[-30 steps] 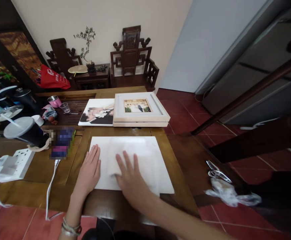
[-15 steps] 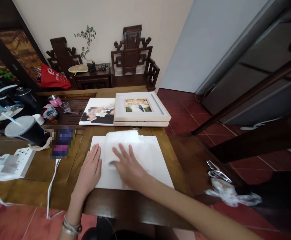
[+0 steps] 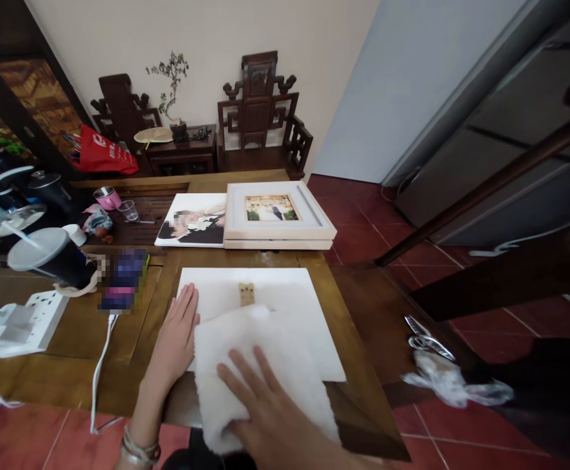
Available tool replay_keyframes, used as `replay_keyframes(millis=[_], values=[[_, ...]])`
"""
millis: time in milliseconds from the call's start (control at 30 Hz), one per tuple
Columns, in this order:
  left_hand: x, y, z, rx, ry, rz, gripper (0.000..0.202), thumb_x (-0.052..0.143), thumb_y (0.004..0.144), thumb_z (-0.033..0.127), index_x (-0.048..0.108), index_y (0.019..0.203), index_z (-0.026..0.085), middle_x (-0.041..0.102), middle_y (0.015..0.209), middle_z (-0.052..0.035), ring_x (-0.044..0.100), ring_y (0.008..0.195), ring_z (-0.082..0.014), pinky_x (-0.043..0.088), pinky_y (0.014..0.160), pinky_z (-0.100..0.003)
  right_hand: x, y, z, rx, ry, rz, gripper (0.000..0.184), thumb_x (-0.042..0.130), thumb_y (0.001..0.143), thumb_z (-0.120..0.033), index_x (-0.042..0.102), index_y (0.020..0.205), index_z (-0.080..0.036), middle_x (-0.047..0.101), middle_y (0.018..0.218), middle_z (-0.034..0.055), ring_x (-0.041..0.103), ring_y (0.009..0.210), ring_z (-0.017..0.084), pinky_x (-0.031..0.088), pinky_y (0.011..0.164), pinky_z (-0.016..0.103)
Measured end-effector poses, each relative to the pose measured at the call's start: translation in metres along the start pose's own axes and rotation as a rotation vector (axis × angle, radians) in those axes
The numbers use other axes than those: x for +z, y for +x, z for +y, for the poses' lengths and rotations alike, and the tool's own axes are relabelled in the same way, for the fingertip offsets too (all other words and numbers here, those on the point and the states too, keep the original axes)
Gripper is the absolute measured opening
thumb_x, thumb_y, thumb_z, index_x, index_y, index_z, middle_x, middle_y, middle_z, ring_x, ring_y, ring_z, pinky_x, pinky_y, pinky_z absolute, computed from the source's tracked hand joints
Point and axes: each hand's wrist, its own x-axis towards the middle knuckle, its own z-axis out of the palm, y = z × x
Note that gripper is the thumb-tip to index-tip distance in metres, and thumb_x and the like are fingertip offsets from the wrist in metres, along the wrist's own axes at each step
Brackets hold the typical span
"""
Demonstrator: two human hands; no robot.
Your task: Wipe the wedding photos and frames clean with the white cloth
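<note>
Wiping seems unfinished: white cloth (image 3: 238, 336) lies over near part of white board (image 3: 292, 297) on desk (image 3: 83, 365), far strip uncovered. Right hand (image 3: 272, 411) flat on cloth, fingers spread, grasping nothing visible; left hand (image 3: 175, 334) at board's left edge, fingers straight. Cleanness: cannot tell.

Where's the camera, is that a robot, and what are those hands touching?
No robot: these are a person's bare hands. The camera, worn on their head, looks forward and down. The left hand rests at the left edge of a flat, white, rectangular board. The right hand spreads over a soft white cloth that partly covers it; I can't tell whether it grips. They're at a brown wooden table, with a pale wooden framed picture farther back.
</note>
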Motion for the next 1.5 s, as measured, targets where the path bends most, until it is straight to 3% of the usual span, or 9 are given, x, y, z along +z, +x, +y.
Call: replay_keyframes(millis=[167,367,467,600,733,867,1033,1267,1500], values=[[0.002,0.002,0.001,-0.012,0.009,0.024,0.051,0.028,0.098,0.021,0.024,0.149,0.017,0.028,0.155,-0.0125,0.021,0.144,-0.0232,0.022,0.116,-0.051,-0.012,0.022,0.042,0.135,0.014,-0.037,0.022,0.058,0.084,-0.015,0.070,0.103,-0.018,0.038,0.148,0.0148,0.021,0.139,0.040,0.017,0.110,0.066],[-0.003,0.000,0.000,-0.105,-0.231,0.076,0.050,0.031,0.099,0.034,0.030,0.147,0.020,0.031,0.154,-0.0079,0.024,0.143,-0.0209,0.018,0.118,-0.047,-0.008,0.088,0.069,0.391,-0.164,0.020,0.028,0.051,0.090,-0.012,0.067,0.113,-0.018,0.041,0.146,0.0179,0.028,0.137,0.041,0.021,0.106,0.070],[-0.008,-0.003,-0.003,-0.185,-0.467,0.155,0.052,0.025,0.099,0.040,0.032,0.146,0.020,0.032,0.154,-0.0062,0.027,0.142,-0.0193,0.021,0.118,-0.041,-0.004,0.093,0.050,0.272,-0.176,0.045,0.024,0.051,0.092,-0.020,0.070,0.107,-0.017,0.041,0.146,0.0172,0.029,0.136,0.044,0.020,0.105,0.072],[-0.011,-0.005,-0.004,-0.201,-0.610,0.227,0.054,0.016,0.100,0.041,0.029,0.147,0.017,0.031,0.154,-0.0057,0.028,0.142,-0.0180,0.021,0.118,-0.039,-0.008,0.063,0.019,-0.036,-0.121,0.020,0.025,0.049,0.093,-0.023,0.073,0.096,-0.018,0.043,0.145,0.0155,0.032,0.134,0.043,0.022,0.105,0.071],[-0.008,-0.005,0.000,-0.159,-0.456,0.158,0.053,0.021,0.100,0.040,0.029,0.147,0.018,0.031,0.154,-0.0063,0.027,0.142,-0.0178,0.017,0.119,-0.041,-0.023,0.025,0.013,-0.121,0.016,-0.109,0.022,0.054,0.086,-0.022,0.073,0.095,-0.017,0.050,0.140,0.0118,0.034,0.134,0.040,0.024,0.109,0.065],[-0.003,-0.002,0.002,-0.075,-0.266,0.082,0.048,0.024,0.100,0.034,0.038,0.143,0.018,0.038,0.150,-0.0087,0.029,0.142,-0.0193,0.017,0.119,-0.047,-0.033,0.021,0.042,0.083,0.065,-0.105,0.029,0.052,0.080,-0.012,0.069,0.102,-0.016,0.055,0.135,0.0120,0.034,0.136,0.034,0.022,0.112,0.059],[0.003,0.000,-0.001,-0.024,-0.119,0.085,0.044,0.032,0.098,0.027,0.043,0.140,0.019,0.041,0.148,-0.0106,0.032,0.140,-0.0229,0.022,0.116,-0.052,-0.038,0.075,0.082,0.289,-0.010,-0.038,0.039,0.045,0.079,-0.005,0.064,0.111,-0.016,0.056,0.132,0.0134,0.038,0.132,0.031,0.025,0.107,0.057],[0.000,0.000,0.002,-0.016,-0.110,0.104,0.041,0.034,0.097,0.023,0.051,0.134,0.022,0.053,0.139,-0.0088,0.045,0.133,-0.0223,0.023,0.117,-0.049,-0.036,0.143,0.079,0.248,-0.005,0.024,0.034,0.040,0.082,-0.007,0.064,0.106,-0.014,0.067,0.108,0.0140,0.049,0.117,0.031,0.032,0.101,0.052],[0.004,-0.001,-0.002,-0.037,-0.106,0.085,0.043,0.035,0.097,0.024,0.045,0.138,0.015,0.041,0.148,-0.0125,0.031,0.141,-0.0213,0.023,0.117,-0.047,-0.048,0.089,0.114,0.364,0.033,0.023,0.047,0.040,0.073,0.003,0.063,0.111,-0.012,0.069,0.107,0.0153,0.052,0.122,0.028,0.035,0.103,0.047]])
